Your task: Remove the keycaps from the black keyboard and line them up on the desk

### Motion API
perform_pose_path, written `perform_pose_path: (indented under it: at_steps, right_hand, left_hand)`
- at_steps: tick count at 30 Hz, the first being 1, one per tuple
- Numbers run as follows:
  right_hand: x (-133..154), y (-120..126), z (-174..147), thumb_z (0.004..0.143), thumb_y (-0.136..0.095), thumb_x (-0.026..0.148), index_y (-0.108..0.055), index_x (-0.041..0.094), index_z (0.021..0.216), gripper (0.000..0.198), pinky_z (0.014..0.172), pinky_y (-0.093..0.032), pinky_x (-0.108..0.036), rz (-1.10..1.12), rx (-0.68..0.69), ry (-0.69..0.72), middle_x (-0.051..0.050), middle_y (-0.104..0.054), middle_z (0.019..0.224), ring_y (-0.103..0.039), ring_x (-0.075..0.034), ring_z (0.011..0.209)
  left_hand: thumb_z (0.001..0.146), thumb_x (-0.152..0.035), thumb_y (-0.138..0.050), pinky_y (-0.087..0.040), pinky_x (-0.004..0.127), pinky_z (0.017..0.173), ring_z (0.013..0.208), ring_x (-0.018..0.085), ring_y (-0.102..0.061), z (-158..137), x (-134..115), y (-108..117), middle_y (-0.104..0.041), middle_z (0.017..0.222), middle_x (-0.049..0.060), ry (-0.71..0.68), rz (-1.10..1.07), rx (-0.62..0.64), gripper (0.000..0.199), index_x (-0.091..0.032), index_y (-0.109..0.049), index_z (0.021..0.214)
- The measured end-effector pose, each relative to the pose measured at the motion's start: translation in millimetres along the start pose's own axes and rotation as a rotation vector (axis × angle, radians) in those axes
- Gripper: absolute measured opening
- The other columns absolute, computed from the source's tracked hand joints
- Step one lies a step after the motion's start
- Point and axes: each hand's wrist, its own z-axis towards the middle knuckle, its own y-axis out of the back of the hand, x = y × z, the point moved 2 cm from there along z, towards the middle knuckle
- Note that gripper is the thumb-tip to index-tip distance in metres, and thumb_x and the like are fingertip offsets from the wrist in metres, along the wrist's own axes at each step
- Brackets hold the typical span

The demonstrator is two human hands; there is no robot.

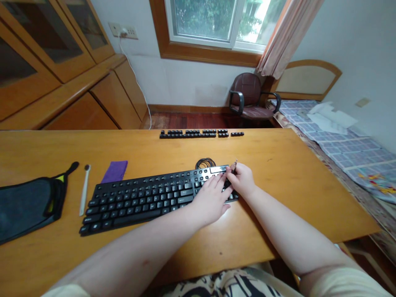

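Note:
A black keyboard [139,198] lies at a slant on the desk, with bare key stems along its upper rows. My left hand [212,196] rests flat on its right part, fingers spread over the keys there. At the keyboard's upper right corner, my right hand [243,179] is closed around a small thin tool [234,164]; its tip sticks up past the fingers, and its exact kind is hidden. Loose black keycaps [188,135] stand in two rows near the desk's far edge. A coiled black cable [205,163] sits behind the keyboard.
Left of the keyboard are a purple cloth [115,171], a white-handled brush [84,192] and a dark pouch [27,204] with a yellow-green edge. Beyond the wooden desk [287,165] stand an armchair [249,97], a bed [337,136] and a cabinet [102,99].

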Motion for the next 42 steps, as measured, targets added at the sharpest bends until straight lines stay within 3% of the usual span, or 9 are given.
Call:
perform_pose_path:
  at_steps: [12,21,34,42]
  right_hand:
    - [1.2,-0.9,-5.6,0.083,-0.044,0.034,-0.040,0.021,0.055,0.031,0.052,-0.034,-0.026,-0.078,-0.114,-0.025,0.001,-0.042,0.051,-0.039,-0.012,0.049]
    - [4.2,1.1,-6.6,0.083,-0.042,0.037,-0.036,0.023,0.053,0.034,0.053,-0.035,-0.027,-0.109,-0.102,-0.038,0.001,-0.042,0.050,-0.040,-0.014,0.050]
    - [0.8,17.8,0.8,0.084,-0.044,0.039,-0.042,0.021,0.055,0.034,0.052,-0.036,-0.026,0.076,-0.205,-0.175,0.002,-0.044,0.051,-0.042,-0.012,0.050]
    - [-4.0,19.4,-1.5,0.084,-0.045,0.041,-0.047,0.021,0.059,0.032,0.059,-0.041,-0.028,0.274,-0.144,-0.080,-0.001,-0.052,0.057,-0.050,-0.014,0.056]
  left_hand:
    - [0.080,-0.048,-0.055,-0.017,0.045,0.110,0.136,0.031,-0.023,-0.2,0.1,-1.5,-0.025,0.148,0.017,0.003,0.016,0.006,0.065,-0.019,-0.037,0.135]
    - [0.079,-0.048,-0.056,-0.019,0.045,0.109,0.135,0.032,-0.024,-0.6,-0.3,0.9,-0.025,0.148,0.017,-0.001,0.017,0.014,0.068,-0.018,-0.035,0.136]
    - [0.082,-0.047,-0.054,-0.020,0.046,0.109,0.135,0.029,-0.024,-1.1,0.7,2.1,-0.031,0.147,0.010,-0.019,0.017,-0.020,0.064,-0.026,-0.032,0.138]
    - [0.085,-0.047,-0.048,-0.018,0.047,0.110,0.134,0.028,-0.025,0.0,1.7,5.9,-0.034,0.146,0.006,-0.035,-0.025,-0.001,0.061,-0.024,-0.032,0.139]
